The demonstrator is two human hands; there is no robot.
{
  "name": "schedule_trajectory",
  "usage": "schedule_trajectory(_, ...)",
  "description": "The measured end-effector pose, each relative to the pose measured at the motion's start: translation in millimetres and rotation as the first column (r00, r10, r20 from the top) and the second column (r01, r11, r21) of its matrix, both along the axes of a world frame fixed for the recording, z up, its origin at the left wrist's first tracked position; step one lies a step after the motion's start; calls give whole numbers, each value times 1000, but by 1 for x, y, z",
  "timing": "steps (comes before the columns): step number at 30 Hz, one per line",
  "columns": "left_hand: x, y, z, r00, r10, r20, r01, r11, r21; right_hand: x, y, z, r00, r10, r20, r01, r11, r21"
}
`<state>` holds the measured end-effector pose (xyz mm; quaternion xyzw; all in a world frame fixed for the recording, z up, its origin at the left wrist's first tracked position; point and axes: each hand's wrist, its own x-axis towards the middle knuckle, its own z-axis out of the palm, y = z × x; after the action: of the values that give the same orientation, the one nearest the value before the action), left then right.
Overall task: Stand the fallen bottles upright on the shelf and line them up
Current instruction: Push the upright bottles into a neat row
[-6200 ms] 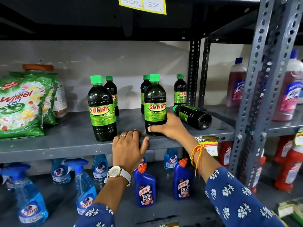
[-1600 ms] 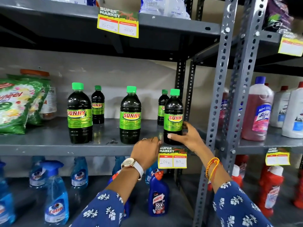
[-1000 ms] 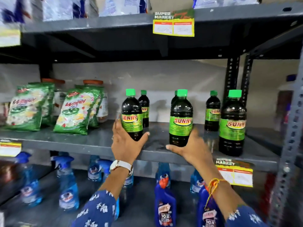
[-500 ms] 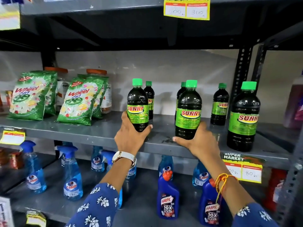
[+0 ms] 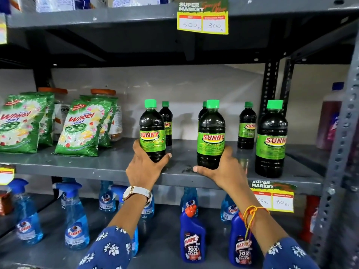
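Observation:
Several dark Sunny bottles with green caps stand upright on the grey middle shelf. My left hand wraps the base of the front left bottle. My right hand cups the base of the front middle bottle. A third front bottle stands free at the right. Three smaller-looking bottles stand behind: one at the back left, one mostly hidden behind the middle bottle, one at the back right. None lies on its side.
Green Wheel detergent packs and jars with orange lids sit on the shelf's left. A grey upright post bounds the right. Blue Colin sprays and Harpic bottles fill the shelf below. A price tag hangs on the shelf edge.
The fallen bottle seen lying down earlier now stands at the front right. Both hands shifted left: the left took the front left bottle, the right the middle one. In the last half second little moved.

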<state>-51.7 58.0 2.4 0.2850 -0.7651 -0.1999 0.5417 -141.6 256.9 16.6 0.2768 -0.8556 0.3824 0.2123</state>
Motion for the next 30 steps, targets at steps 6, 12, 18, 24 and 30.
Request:
schedule_trajectory(6,10,15,3,980,-2,-199,-10,998,-58,10,49,-2,938,148,-314,-255,908,-334)
schedule_trajectory(12,-9,89,11,939,-301,-165,239,918,-315,-31,117,30,953,-98,-286,-120,744,-657)
schedule_trajectory(18,-39,116,11,974,-170,149,185,978,-97,-57,127,13,981,153,121,-110,947,-303)
schedule_trajectory(24,-48,114,8,982,-56,178,94,973,-211,-66,130,12,988,97,119,-79,986,-144)
schedule_trajectory(30,-50,113,6,978,-47,202,95,967,-235,-68,127,10,992,69,111,-53,989,-137)
